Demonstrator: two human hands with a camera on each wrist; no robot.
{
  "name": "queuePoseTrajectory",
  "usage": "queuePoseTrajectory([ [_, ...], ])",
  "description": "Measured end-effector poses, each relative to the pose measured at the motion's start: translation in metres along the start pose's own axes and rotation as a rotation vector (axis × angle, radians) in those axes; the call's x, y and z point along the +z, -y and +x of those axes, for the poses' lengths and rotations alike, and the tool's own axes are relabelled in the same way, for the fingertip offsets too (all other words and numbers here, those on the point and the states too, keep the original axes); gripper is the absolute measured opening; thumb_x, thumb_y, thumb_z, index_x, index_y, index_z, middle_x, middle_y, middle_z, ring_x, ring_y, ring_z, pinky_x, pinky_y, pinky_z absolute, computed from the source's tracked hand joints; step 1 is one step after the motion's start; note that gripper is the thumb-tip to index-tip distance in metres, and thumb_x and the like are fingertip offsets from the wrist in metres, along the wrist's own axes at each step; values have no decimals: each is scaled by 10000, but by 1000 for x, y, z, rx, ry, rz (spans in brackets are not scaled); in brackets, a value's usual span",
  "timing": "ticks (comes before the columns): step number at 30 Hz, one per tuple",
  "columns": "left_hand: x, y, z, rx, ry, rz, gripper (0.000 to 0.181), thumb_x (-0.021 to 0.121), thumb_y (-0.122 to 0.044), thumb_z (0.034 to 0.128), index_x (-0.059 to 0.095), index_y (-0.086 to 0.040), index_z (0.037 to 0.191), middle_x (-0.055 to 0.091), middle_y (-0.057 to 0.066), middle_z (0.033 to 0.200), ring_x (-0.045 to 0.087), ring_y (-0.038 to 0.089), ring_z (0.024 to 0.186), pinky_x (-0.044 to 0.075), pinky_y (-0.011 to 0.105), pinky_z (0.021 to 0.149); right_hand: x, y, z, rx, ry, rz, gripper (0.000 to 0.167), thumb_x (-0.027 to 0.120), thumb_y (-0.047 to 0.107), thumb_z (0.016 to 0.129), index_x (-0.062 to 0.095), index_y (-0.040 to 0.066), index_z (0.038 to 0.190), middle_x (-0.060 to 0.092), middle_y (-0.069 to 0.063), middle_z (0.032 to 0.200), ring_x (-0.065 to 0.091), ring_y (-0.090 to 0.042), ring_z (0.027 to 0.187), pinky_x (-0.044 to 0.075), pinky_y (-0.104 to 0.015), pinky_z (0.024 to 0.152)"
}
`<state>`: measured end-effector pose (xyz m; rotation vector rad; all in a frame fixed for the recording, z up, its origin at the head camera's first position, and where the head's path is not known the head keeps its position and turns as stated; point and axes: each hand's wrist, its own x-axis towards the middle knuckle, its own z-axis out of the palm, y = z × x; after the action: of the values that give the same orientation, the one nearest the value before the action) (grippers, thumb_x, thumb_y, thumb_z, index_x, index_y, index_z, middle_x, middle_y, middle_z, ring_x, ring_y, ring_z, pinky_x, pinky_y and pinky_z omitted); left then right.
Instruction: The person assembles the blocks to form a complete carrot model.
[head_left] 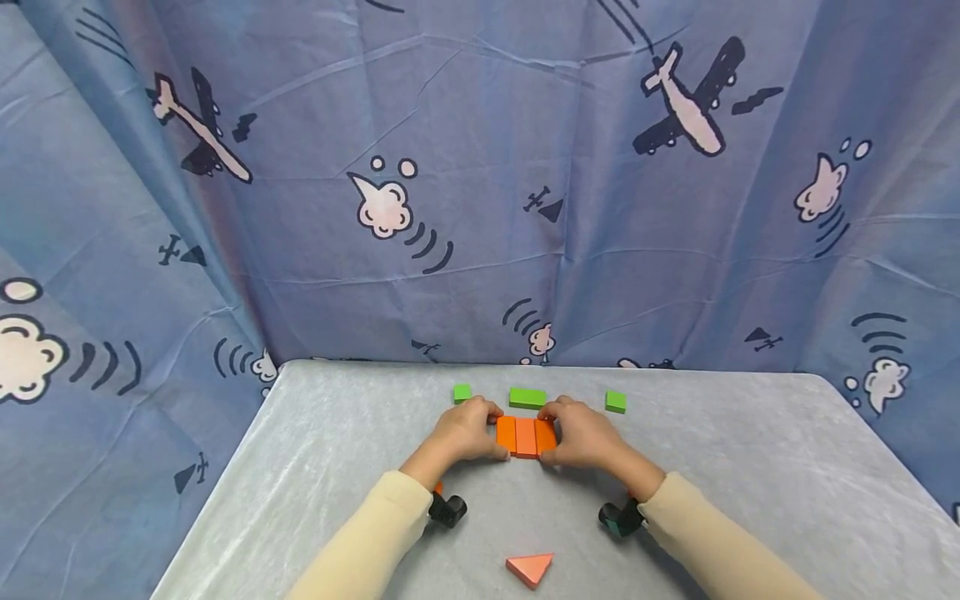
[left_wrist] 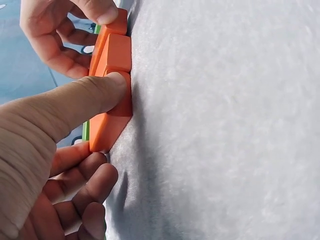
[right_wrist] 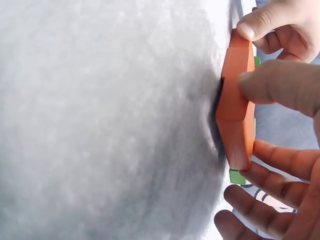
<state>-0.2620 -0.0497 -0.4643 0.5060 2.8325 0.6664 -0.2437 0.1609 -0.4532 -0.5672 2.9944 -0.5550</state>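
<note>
Three orange blocks stand side by side in a row on the table. The left block (head_left: pixel 506 436) is pinched by my left hand (head_left: pixel 465 431), thumb on its near face and index finger at the far side. My right hand (head_left: pixel 587 435) pinches the right block (head_left: pixel 546 433) the same way. Between them the middle block (head_left: pixel 527 438), a lighter orange, touches both neighbours. In the left wrist view the left thumb (left_wrist: pixel 107 90) presses the near face of an orange block, and the right thumb (right_wrist: pixel 270 85) does likewise in the right wrist view. The other fingers are spread loosely behind.
Just beyond the row lies a long green block (head_left: pixel 528 397). A small green block (head_left: pixel 462 393) is at the left and another green block (head_left: pixel 616 402) at the right. Nearer me lies a salmon triangular block (head_left: pixel 530 568). A blue patterned curtain (head_left: pixel 465 208) hangs behind the table.
</note>
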Motion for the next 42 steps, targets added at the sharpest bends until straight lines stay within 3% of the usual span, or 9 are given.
queuePoseTrajectory([
  [17, 2, 3, -3, 54, -39, -7, 618, 856, -408, 638, 650, -147, 1158, 623, -5, 1040, 599, 141, 937, 497, 320, 851, 2, -1, 3, 4, 8, -14, 527, 865, 266, 612, 679, 96, 1076, 637, -45, 1027, 579, -164, 863, 520, -389, 791],
  [29, 6, 5, -4, 55, -45, -13, 610, 855, -407, 630, 649, -165, 1150, 619, -28, 1023, 596, 123, 915, 498, 305, 839, 1, -1, 1, -15, 8, -6, 532, 863, 268, 613, 675, 95, 1080, 639, -51, 1027, 578, -165, 863, 517, -389, 777],
  [36, 7, 4, -5, 45, -41, -17, 609, 849, -421, 633, 647, -178, 1154, 614, -38, 1022, 598, 123, 920, 496, 305, 835, -9, -5, 6, -24, 11, 30, 434, 786, 289, 726, 662, 108, 1101, 638, -91, 1060, 583, -190, 864, 509, -384, 750],
  [42, 7, 4, -5, 27, -34, -25, 610, 843, -421, 636, 650, -177, 1162, 611, -36, 1016, 600, 132, 916, 497, 317, 827, -23, -4, 22, 7, 14, 66, 403, 732, 304, 779, 658, 111, 1125, 638, -125, 1099, 600, -247, 927, 513, -424, 770],
])
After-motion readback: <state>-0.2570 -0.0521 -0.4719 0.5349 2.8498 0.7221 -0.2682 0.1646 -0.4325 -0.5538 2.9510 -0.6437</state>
